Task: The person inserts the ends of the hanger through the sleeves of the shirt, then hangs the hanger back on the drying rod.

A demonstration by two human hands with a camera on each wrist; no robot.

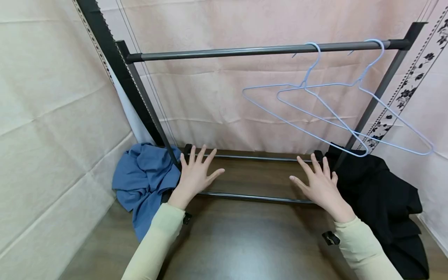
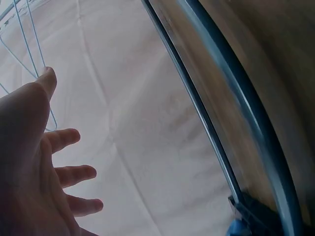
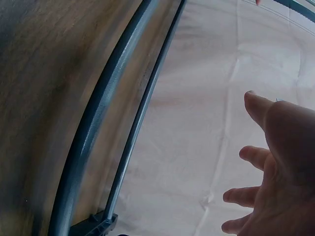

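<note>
My left hand (image 1: 194, 177) is spread in the air with its fingers apart, near a crumpled blue cloth (image 1: 145, 177) that lies at the left foot of the rack. My right hand (image 1: 322, 188) is likewise spread and holds nothing; beside it a crumpled black cloth (image 1: 385, 202) lies at the rack's right foot. Two light-blue hangers (image 1: 336, 112) hang overlapping from the right part of the dark top rail (image 1: 224, 52). Both wrist views show each hand, the left (image 2: 29, 162) and the right (image 3: 280, 167), with bare palm and separated fingers.
Two low dark bars (image 1: 255, 197) join the rack's feet above a brown wooden surface (image 1: 245, 241). Pale creased fabric (image 1: 217, 101) hangs behind the rack and at both sides. A slanting black strip (image 1: 115, 66) runs along the left.
</note>
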